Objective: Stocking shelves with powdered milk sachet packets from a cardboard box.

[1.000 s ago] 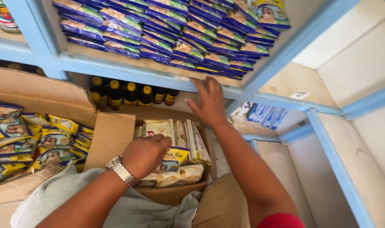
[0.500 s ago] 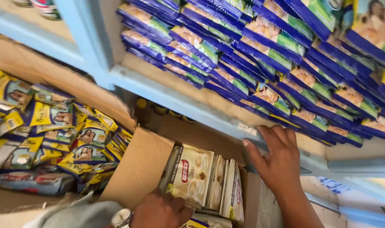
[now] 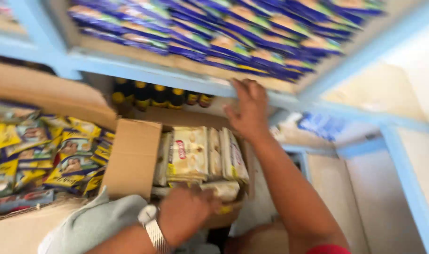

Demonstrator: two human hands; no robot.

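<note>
An open cardboard box [image 3: 132,157] holds cream-coloured packets [image 3: 190,153] standing on edge. My left hand [image 3: 186,214], with a metal watch on the wrist, reaches into the near end of the box and curls around packets there; the blur hides the exact grip. My right hand [image 3: 248,110] is raised above the box, fingers spread, resting on the front edge of the blue shelf [image 3: 177,77]. Rows of blue and purple sachets [image 3: 233,33] lie on that shelf.
Yellow and blue sachets [image 3: 50,153] fill a larger box at the left. Dark bottles with yellow caps [image 3: 153,96] stand behind the box under the shelf. Blue packets [image 3: 322,124] lie in a lower compartment at the right. A grey cloth [image 3: 94,223] lies in front.
The view has swung back right and down. My right hand stays on the shelf edge. My left hand is again in view at the near end of the box.
</note>
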